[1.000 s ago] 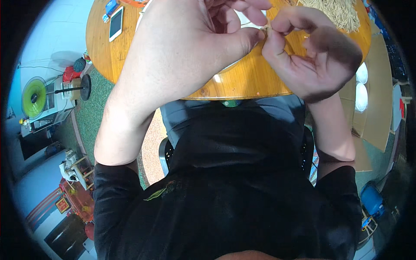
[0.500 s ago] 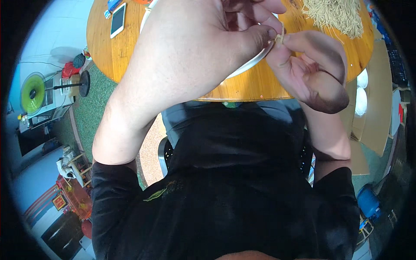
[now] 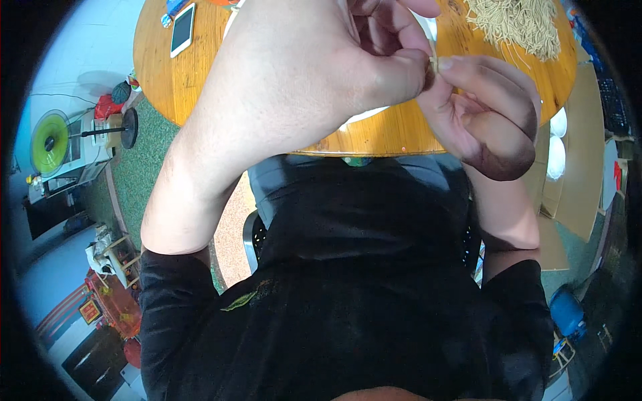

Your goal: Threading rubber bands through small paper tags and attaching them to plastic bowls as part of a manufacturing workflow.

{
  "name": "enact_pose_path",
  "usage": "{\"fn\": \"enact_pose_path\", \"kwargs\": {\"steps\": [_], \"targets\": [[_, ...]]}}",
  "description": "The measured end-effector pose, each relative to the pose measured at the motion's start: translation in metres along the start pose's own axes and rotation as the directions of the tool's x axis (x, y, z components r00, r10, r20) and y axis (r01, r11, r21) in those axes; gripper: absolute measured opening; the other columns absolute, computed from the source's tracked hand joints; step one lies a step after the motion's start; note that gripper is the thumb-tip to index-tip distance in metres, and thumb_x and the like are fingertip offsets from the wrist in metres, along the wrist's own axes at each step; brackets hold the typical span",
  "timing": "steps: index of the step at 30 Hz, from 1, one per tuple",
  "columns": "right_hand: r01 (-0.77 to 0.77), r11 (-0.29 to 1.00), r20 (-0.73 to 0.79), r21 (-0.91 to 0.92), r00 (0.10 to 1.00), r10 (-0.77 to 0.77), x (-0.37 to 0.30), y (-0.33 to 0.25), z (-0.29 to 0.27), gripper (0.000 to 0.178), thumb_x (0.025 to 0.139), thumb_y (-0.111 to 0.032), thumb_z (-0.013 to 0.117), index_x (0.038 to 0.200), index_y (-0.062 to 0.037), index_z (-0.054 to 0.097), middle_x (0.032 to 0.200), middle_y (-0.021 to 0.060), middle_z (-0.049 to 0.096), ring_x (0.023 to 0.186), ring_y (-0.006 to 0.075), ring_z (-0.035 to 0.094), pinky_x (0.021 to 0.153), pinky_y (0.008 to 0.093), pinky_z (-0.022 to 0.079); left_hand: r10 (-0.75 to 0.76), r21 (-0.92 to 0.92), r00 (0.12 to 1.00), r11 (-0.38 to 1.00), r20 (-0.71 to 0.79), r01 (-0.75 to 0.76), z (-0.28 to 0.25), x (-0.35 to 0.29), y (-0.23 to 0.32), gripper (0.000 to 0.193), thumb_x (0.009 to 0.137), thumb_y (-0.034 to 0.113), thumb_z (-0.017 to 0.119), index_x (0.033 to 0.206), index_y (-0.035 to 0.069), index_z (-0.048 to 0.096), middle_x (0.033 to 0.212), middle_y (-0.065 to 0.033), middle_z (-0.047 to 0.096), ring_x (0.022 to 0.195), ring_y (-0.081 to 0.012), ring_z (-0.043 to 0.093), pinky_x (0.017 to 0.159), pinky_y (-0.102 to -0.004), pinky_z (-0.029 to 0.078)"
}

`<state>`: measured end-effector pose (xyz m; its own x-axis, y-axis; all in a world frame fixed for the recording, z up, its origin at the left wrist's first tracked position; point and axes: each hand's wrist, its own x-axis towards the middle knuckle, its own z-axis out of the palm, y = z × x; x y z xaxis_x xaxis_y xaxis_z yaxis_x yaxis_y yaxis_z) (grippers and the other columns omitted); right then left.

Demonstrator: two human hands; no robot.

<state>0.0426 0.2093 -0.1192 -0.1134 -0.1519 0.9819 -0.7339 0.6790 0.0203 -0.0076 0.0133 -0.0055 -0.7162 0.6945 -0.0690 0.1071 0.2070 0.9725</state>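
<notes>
My left hand is raised over the near part of the round wooden table, thumb and fingers pinched together. Facing it, my right hand pinches with thumb and forefinger, the other fingers curled in. Between the two sets of fingertips a short bit of tan cord shows; most of it is hidden by the fingers. Behind and below my left hand lies a white plate or tray, largely covered. A heap of tan cords lies on the table beyond my right hand.
A white phone lies on the wooden table at the left, with a small blue item behind it. On the floor stand a green fan at left and cardboard at right.
My fingertips have drawn closer together around the cord, so less of its loop shows. My right hand has tipped slightly, and its fingers are bent more around the cord.
</notes>
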Motion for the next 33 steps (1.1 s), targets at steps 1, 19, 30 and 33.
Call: {"fn": "enact_pose_path", "kwargs": {"steps": [1, 19, 30, 33], "targets": [[0.043, 0.998, -0.056, 0.034, 0.998, -0.041, -0.002, 0.002, 0.001, 0.028, 0.07, 0.001, 0.092, 0.092, -0.0072, 0.077, 0.104, 0.0036, 0.075, 0.089, 0.0201, 0.073, 0.072, 0.0295, 0.059, 0.005, -0.012, 1.0, 1.0, 0.028, -0.005, 0.0, 0.001, 0.0, 0.036, 0.086, -0.012, 0.075, 0.118, 0.0, 0.063, 0.098, -0.0031, 0.07, 0.087, -0.008, 0.069, 0.08, -0.0217, 0.056], [-0.113, 0.991, 0.176, 0.068, 0.979, 0.099, 0.002, -0.008, -0.008, 0.046, 0.085, 0.012, 0.081, 0.08, -0.0058, 0.039, 0.113, 0.0212, 0.069, 0.097, 0.0261, 0.074, 0.076, 0.0298, 0.061, 0.053, -0.068, 0.998, 0.996, 0.045, -0.05, 0.0, -0.001, -0.008, 0.035, 0.092, -0.014, 0.069, 0.124, -0.002, 0.062, 0.104, -0.007, 0.073, 0.094, -0.0106, 0.072, 0.086, -0.0238, 0.06], [-0.302, 0.952, 0.108, 0.054, 0.949, 0.295, -0.005, -0.022, -0.005, 0.042, 0.086, 0.015, 0.078, 0.09, -0.0039, 0.04, 0.114, 0.0209, 0.069, 0.1, 0.0283, 0.076, 0.077, 0.0309, 0.063, 0.413, -0.057, 0.905, 0.911, 0.104, -0.409, -0.007, 0.012, -0.026, 0.032, 0.094, -0.011, 0.072, 0.123, -0.001, 0.064, 0.102, -0.0062, 0.073, 0.093, -0.0089, 0.071, 0.083, -0.0226, 0.058], [-0.339, 0.94, 0.117, 0.035, 0.936, 0.333, -0.005, -0.025, -0.006, 0.042, 0.087, 0.016, 0.076, 0.094, -0.0037, 0.039, 0.115, 0.0221, 0.069, 0.103, 0.0287, 0.076, 0.081, 0.0324, 0.065, 0.454, -0.078, 0.884, 0.891, 0.108, -0.448, -0.002, 0.006, -0.017, 0.032, 0.094, -0.012, 0.071, 0.124, -0.001, 0.063, 0.101, -0.0064, 0.073, 0.092, -0.0091, 0.071, 0.083, -0.0227, 0.058]]}}
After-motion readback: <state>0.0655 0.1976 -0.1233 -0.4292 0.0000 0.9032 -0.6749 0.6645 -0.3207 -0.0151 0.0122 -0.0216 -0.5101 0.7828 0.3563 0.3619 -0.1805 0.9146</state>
